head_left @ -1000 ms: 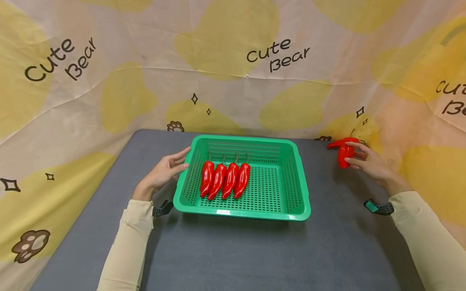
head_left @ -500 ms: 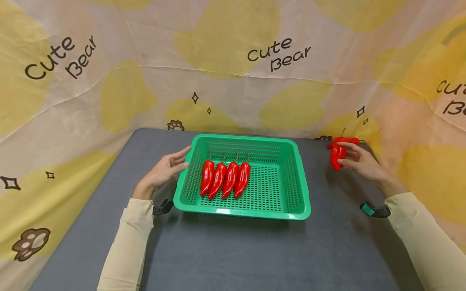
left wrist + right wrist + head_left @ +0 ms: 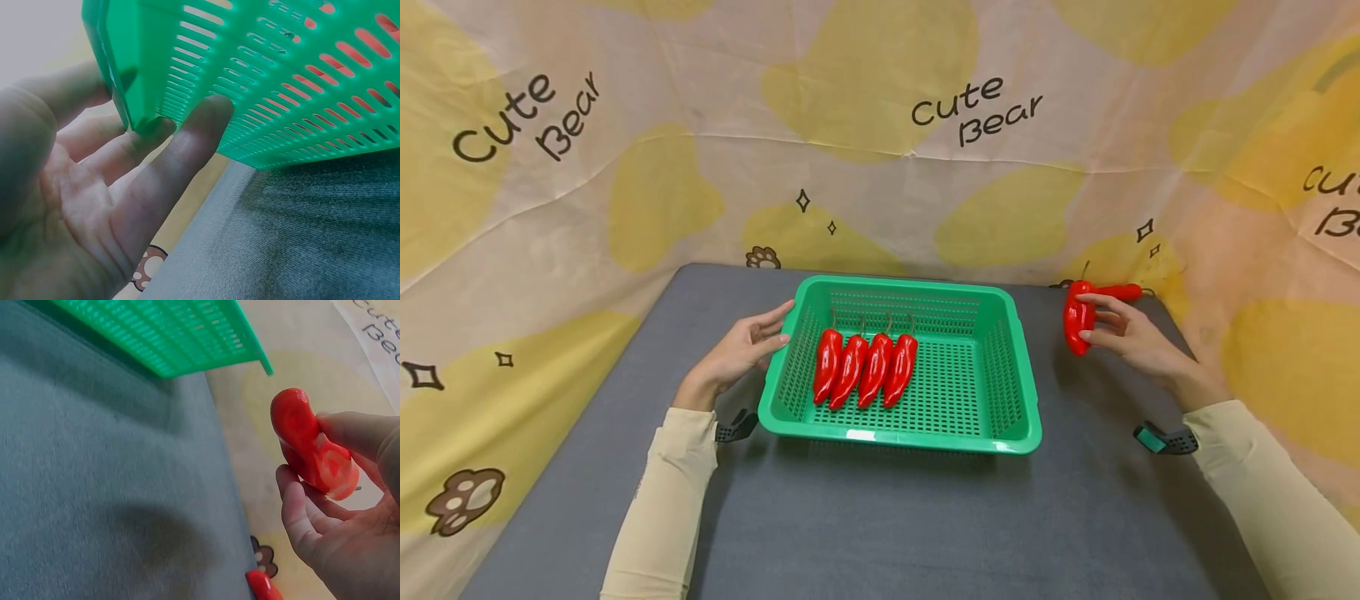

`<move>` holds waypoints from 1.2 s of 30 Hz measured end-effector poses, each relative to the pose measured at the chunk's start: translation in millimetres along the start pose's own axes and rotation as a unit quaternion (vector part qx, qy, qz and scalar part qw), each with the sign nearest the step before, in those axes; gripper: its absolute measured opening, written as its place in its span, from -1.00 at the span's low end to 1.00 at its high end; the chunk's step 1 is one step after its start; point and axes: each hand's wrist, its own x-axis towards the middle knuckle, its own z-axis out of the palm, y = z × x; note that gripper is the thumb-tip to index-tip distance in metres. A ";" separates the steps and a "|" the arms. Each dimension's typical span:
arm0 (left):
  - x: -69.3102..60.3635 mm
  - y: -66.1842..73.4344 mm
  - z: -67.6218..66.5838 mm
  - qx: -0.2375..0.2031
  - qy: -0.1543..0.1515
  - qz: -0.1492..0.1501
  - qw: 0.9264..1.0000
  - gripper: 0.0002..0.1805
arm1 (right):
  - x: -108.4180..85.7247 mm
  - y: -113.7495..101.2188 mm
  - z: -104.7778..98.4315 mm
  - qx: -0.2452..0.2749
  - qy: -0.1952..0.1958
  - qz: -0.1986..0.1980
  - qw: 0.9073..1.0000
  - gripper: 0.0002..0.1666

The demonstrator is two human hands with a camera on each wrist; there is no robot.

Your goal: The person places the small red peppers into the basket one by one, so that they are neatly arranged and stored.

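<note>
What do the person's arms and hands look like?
The left hand and right hand are bare. The left sleeve and right sleeve are long and pale beige. A dark left wrist strap shows; the dark right wrist strap has a teal-green patch.

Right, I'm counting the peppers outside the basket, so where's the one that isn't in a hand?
In the head view, the loose red pepper lies at the far right corner of the table, just beyond the right hand and its held pepper.
</note>
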 end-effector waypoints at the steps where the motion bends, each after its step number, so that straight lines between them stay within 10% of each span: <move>1: 0.1 0.0 0.0 -0.001 -0.001 0.001 1.000 -0.27 | -0.4 -1.9 1.2 0.000 -0.001 0.000 1.000 -0.29; 36: 0.5 0.3 0.1 0.000 0.000 -0.007 1.000 -0.27 | -0.2 -54.0 59.5 0.060 -0.096 -0.087 0.990 -0.32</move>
